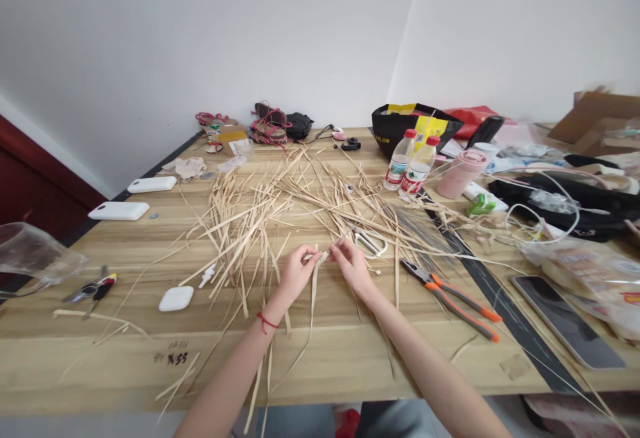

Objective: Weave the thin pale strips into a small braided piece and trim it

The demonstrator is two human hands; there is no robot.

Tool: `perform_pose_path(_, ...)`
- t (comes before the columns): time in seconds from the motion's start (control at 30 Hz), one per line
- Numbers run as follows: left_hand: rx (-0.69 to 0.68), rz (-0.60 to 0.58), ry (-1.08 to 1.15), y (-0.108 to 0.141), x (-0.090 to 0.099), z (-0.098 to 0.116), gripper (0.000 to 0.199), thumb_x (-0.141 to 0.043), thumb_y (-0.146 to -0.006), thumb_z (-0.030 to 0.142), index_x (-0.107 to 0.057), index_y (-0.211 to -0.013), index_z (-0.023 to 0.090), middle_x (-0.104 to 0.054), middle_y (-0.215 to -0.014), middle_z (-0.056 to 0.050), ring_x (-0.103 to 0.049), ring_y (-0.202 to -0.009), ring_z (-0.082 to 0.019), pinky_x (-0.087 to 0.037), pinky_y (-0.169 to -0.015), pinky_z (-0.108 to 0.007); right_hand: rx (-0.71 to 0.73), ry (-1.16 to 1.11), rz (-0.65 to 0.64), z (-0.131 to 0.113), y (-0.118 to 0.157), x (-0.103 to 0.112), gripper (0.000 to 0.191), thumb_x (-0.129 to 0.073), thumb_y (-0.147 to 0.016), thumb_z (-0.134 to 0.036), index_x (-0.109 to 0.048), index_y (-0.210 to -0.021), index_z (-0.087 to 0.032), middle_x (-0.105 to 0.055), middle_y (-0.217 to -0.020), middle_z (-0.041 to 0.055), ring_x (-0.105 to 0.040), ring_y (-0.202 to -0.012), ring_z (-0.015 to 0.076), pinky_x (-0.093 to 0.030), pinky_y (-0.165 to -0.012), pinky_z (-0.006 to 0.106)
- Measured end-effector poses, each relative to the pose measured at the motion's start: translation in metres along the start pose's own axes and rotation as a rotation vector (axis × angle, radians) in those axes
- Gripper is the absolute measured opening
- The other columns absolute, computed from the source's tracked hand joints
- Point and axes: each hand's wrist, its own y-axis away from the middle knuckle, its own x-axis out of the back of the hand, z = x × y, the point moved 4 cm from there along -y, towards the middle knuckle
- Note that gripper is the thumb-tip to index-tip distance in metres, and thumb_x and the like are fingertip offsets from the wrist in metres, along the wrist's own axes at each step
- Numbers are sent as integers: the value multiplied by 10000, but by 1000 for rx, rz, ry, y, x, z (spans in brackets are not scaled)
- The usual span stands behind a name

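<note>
Near the middle of the table, both hands meet over a small woven piece of straw strips. My left hand pinches its left end, fingers closed. From the other side my right hand has its fingertips closed on the right end. A loose strip hangs down from the piece between my hands. Just beyond the right hand lie white-handled scissors, partly under straw. Many pale flat straw strips are spread across the table around and beyond both hands.
Orange-handled pliers lie right of my right arm, a phone farther right. Two water bottles, a pink cup and a black bag stand behind. At left are a white earphone case and white power banks.
</note>
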Motion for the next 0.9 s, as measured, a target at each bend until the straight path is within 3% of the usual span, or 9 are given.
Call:
perform_pose_path(0.1, 86, 4, 101, -3, 1, -10, 220, -598, -744, 376, -601, -773, 158, -645, -781, -32, -601, -746, -160, -463, -691, -265, -5, -21, -2, -3, 0, 0, 237, -522, -810, -443, -531, -758, -212, -589, -697, 18, -571, -655, 175, -479, -663, 315)
perform_pose_path(0.33, 145, 23, 226, -6, 0, -18, 227, -633, -696, 368, -623, -757, 149, -662, -767, -39, -609, -729, -165, -469, -684, -274, -26, -96, -49, 0, -2, 0, 254, -543, -796, -465, -533, -763, -214, -603, -711, 21, -591, -685, 182, -494, -664, 323)
perform_pose_path(0.53, 132, 62, 164, -5, 6, -11, 242, -657, -673, 372, -631, -743, 141, -660, -752, -46, -596, -696, -159, -459, -647, -262, -45, -148, -85, 8, -7, 1, 287, -558, -784, -488, -538, -749, -204, -610, -717, 27, -598, -672, 178, -500, -659, 325)
perform_pose_path(0.73, 106, 19, 140, -5, 9, -5, 274, -633, -700, 418, -570, -712, 151, -571, -632, 16, -519, -580, -103, -396, -539, -205, -107, -224, -101, 12, -10, 2, 329, -588, -741, -532, -527, -724, -209, -611, -690, 22, -605, -655, 185, -513, -648, 339)
perform_pose_path(0.9, 178, -13, 168, -5, 7, -9, 314, -680, -636, 438, -602, -720, 146, -591, -644, 4, -518, -540, -100, -404, -503, -208, -131, -237, -110, 12, -9, 0, 342, -595, -729, -545, -511, -723, -214, -627, -704, 28, -620, -664, 194, -521, -641, 350)
